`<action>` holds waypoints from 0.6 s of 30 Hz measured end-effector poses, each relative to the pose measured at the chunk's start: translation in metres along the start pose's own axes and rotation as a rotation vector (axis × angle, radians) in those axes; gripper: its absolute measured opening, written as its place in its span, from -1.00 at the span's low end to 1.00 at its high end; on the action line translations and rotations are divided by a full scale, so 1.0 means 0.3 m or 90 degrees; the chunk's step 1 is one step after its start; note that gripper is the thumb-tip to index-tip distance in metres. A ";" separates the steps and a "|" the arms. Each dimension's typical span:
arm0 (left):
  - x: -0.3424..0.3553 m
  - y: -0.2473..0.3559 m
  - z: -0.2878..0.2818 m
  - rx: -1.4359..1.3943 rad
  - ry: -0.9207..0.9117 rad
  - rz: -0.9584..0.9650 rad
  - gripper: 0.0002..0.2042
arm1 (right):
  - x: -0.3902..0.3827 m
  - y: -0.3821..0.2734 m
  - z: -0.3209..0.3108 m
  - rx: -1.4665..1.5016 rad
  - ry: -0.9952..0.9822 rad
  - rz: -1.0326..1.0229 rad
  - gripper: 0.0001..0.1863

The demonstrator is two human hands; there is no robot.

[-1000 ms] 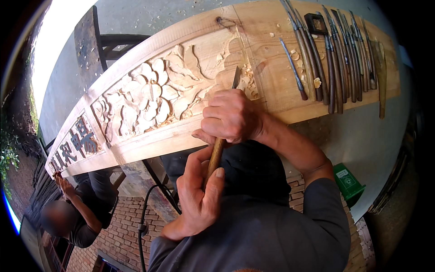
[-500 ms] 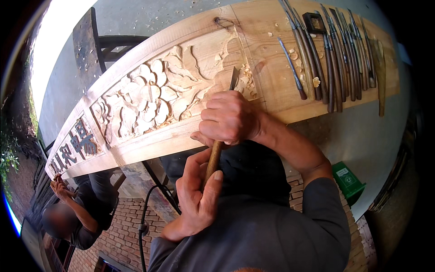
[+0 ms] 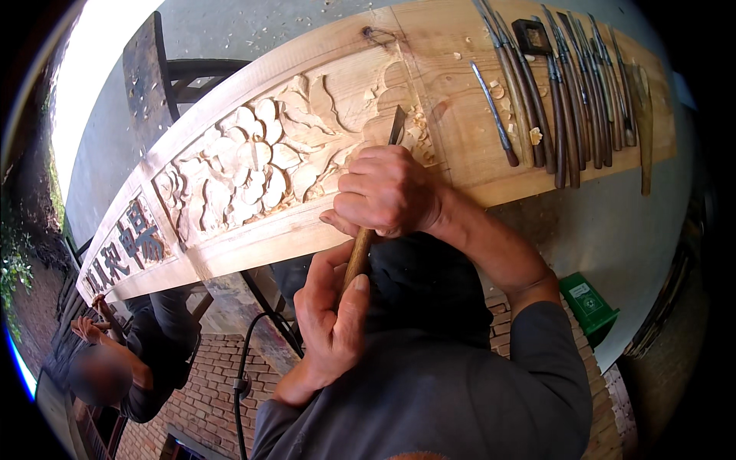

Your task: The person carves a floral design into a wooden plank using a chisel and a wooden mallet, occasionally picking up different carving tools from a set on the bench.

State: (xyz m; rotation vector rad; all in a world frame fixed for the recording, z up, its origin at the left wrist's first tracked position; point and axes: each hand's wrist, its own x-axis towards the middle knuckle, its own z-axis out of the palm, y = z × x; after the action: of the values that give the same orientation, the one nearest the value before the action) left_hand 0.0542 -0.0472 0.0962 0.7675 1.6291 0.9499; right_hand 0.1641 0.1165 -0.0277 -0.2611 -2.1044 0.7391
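Note:
A wood carving chisel point(image 3: 355, 270) with a wooden handle and a dark flat blade slants across the near edge of a long pale carved board point(image 3: 253, 261). My right hand point(image 3: 387, 190) is closed around its upper part, just below the blade, and rests over the board. Lower down, my left hand point(image 3: 331, 318) grips the handle between thumb and fingers. The blade's tip lies on the right end of the carved panel, by curled wood shavings point(image 3: 418, 132). Carved flowers and leaves in relief point(image 3: 257, 157) spread to the left of it.
Several chisels point(image 3: 567, 115) lie in a row on the board's right part, with a small dark square block point(image 3: 531, 37) among them. A green bin point(image 3: 589, 308) stands at lower right. Another person point(image 3: 134, 360) works at the board's far left end. A black cable point(image 3: 247, 353) hangs below.
Both my hands have shifted slightly up and left with the chisel, and its tip has moved a little. The other person's hands have drawn apart at the board's left end.

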 end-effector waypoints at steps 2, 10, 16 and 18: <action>0.011 0.003 -0.019 -0.024 -0.011 -0.056 -0.67 | -0.004 0.006 0.007 -0.010 -0.018 0.000 -0.54; 0.068 -0.054 -0.089 -0.090 -0.025 -0.078 -0.63 | 0.004 0.015 0.041 -0.057 -0.040 0.043 -0.60; 0.103 -0.099 -0.130 -0.147 -0.061 -0.071 -0.66 | 0.009 0.025 0.042 -0.097 -0.052 0.052 -0.68; 0.130 -0.087 -0.128 -0.160 -0.064 -0.083 -0.67 | -0.002 0.032 0.055 -0.098 -0.036 0.076 -0.70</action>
State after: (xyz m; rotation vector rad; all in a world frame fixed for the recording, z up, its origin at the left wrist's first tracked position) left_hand 0.0069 -0.0342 0.0603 0.5227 1.4217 0.9845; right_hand 0.1506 0.1173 -0.0410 -0.4590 -2.2174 0.6612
